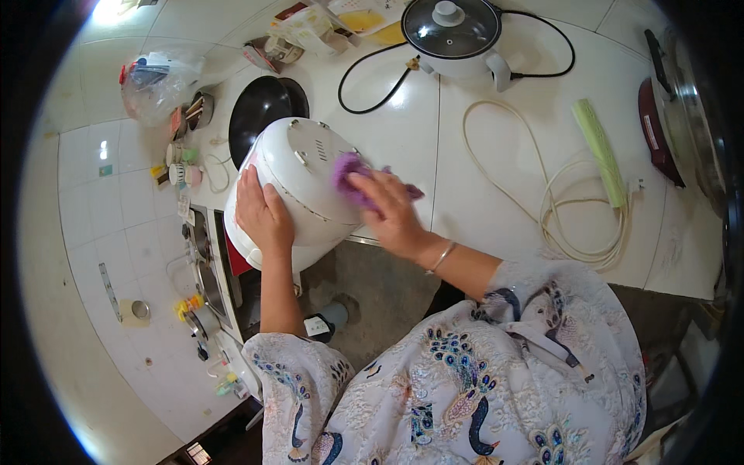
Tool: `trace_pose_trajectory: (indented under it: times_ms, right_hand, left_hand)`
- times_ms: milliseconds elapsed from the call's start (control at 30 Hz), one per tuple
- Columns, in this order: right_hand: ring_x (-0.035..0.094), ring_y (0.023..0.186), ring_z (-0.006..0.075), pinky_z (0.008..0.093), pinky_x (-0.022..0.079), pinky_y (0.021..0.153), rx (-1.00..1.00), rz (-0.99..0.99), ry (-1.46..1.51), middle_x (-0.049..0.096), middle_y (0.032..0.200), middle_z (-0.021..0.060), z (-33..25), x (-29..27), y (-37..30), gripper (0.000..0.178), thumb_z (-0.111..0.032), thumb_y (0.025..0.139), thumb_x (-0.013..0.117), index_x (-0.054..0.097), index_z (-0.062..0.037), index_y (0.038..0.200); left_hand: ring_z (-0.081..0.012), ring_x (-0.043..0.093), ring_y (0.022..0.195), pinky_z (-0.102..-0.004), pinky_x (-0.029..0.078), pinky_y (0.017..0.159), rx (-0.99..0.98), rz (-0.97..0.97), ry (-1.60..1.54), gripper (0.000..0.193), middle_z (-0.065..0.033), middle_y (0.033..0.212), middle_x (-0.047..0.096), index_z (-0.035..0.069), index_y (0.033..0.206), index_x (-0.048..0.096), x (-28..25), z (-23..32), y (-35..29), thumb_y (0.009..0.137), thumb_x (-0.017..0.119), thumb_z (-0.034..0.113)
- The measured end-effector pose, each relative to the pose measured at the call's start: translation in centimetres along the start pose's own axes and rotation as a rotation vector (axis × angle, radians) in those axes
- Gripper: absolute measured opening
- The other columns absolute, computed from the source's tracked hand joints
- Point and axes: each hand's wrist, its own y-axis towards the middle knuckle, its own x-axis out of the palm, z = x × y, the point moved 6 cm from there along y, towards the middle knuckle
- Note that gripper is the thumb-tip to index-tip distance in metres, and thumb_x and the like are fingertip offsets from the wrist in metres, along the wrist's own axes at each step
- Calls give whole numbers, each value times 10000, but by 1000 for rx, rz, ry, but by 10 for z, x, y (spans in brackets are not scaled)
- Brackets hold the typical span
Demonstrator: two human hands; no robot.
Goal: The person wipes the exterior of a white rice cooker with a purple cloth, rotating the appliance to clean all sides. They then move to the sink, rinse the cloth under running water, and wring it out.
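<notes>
A white rice cooker (310, 182) lies tipped over at the counter's front edge, its underside with small feet and vent slots turned up. My left hand (264, 209) holds its side, fingers spread along the curved wall and thumb up. In my right hand is a bunched purple cloth (353, 174), pressed against the rim of the underside. My right hand (390, 213) has its fingers bent over the cloth, and a loose end sticks out past the knuckles. Part of the cooker's lower body is hidden behind my left hand and forearm.
Behind the cooker stands a black pan (260, 108). An electric pot (451, 31) with a glass lid and black cord is at the back. A coiled white cable (546, 209) and a green sleeve-like strip (601, 151) lie right. A sink (208, 279) is at left.
</notes>
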Motion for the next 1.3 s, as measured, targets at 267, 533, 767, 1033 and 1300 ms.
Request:
trace_pose_trajectory:
  times_ms: [267, 533, 767, 1033, 1300]
  right_hand:
    - [519, 1183, 365, 444, 403, 1023, 63, 12, 288, 519, 1312, 177, 35, 62, -63, 420, -12, 821, 584, 578, -38, 1241]
    - [584, 1042, 357, 389, 473, 917, 479, 99, 71, 590, 1161, 208, 110, 59, -122, 360, -9, 863, 525, 544, 37, 1219]
    - [561, 1079, 404, 431, 459, 949, 219, 354, -99, 555, 1215, 258, 45, 74, -78, 353, -92, 879, 536, 545, 58, 1199]
    - [632, 917, 328, 417, 510, 831, 831, 397, 444, 634, 1009, 212, 117, 48, -89, 323, -70, 890, 505, 549, 33, 1193]
    - [605, 1035, 371, 400, 476, 934, 585, 205, -15, 621, 1143, 230, 109, 105, -127, 405, -31, 867, 527, 542, 1, 1270]
  left_hand:
    - [-394, 492, 1240, -479, 348, 1051, 100, 57, -21, 472, -226, 1302, 558, -13, 1310, 527, -3, -2, -3, 937, 424, 257]
    - [-376, 513, 1222, -456, 375, 1037, 139, 54, -25, 465, -213, 1296, 567, -9, 1309, 528, 1, -11, 2, 940, 427, 255]
    - [-324, 528, 1229, -399, 395, 1031, 119, -57, -23, 452, -158, 1326, 568, 64, 1337, 535, 7, -27, 22, 980, 396, 305]
    - [-304, 517, 1234, -405, 384, 1036, 192, -37, -10, 456, -127, 1336, 565, 89, 1338, 539, 14, -36, 26, 978, 384, 322]
    - [-313, 518, 1218, -420, 380, 1031, 205, 5, 32, 467, -109, 1350, 556, 92, 1341, 537, 17, -31, 23, 972, 381, 332]
